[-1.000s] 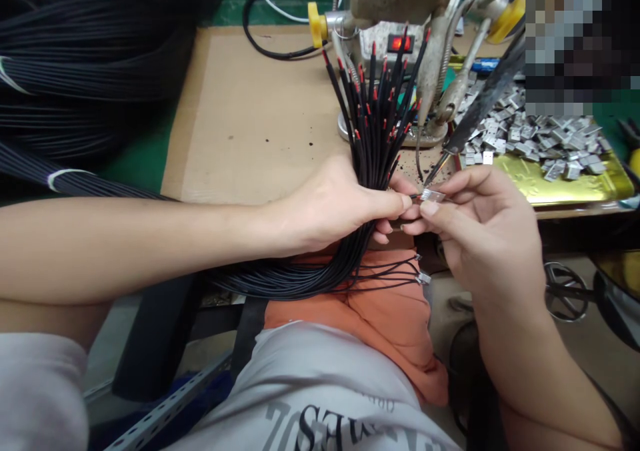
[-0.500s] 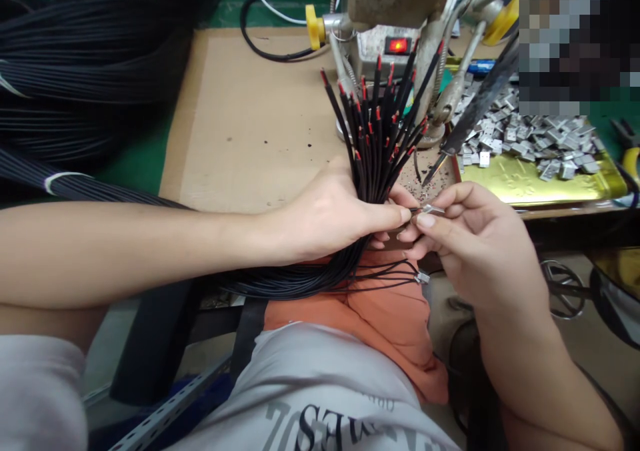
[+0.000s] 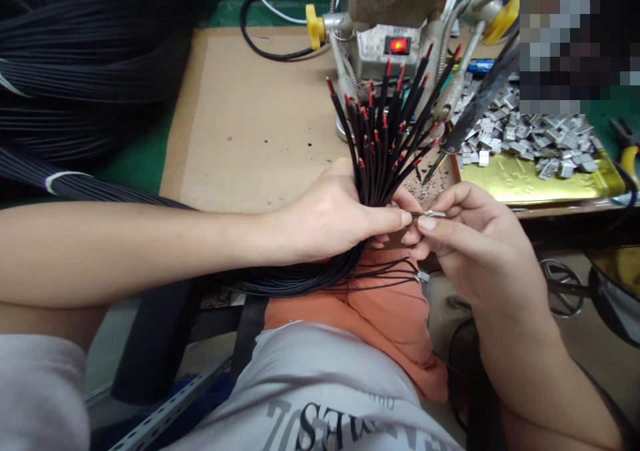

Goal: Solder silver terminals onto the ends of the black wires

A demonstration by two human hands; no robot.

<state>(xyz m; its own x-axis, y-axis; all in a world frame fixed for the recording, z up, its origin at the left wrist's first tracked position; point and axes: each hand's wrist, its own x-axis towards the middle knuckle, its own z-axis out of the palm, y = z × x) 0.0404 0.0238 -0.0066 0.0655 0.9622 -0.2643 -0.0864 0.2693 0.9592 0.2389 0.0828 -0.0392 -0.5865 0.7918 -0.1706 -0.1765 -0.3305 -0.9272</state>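
Note:
My left hand [image 3: 330, 214] is closed round a thick bundle of black wires [image 3: 387, 137] with red stripped tips that fan upward over the bench. Its thumb and forefinger pinch one wire end. My right hand [image 3: 470, 244] is closed in a pinch on a small metal connector shell [image 3: 434, 214], held against that wire end. Both hands meet just off the bench's front edge, above my lap. A few wires fitted with connectors [image 3: 423, 277] hang down over an orange cloth [image 3: 395, 317].
A cardboard sheet [image 3: 250, 117] covers the bench. A gold tray [image 3: 540, 177] holds several metal shells [image 3: 530, 141] at the right. A machine with a lit red switch [image 3: 397, 45] and a soldering iron [image 3: 470, 114] stand behind the wires. Black cable coils [image 3: 75, 71] fill the left.
The wire bundle has tilted a little to the right and my hands have dropped slightly. The pinch on the connector and wire end stays the same.

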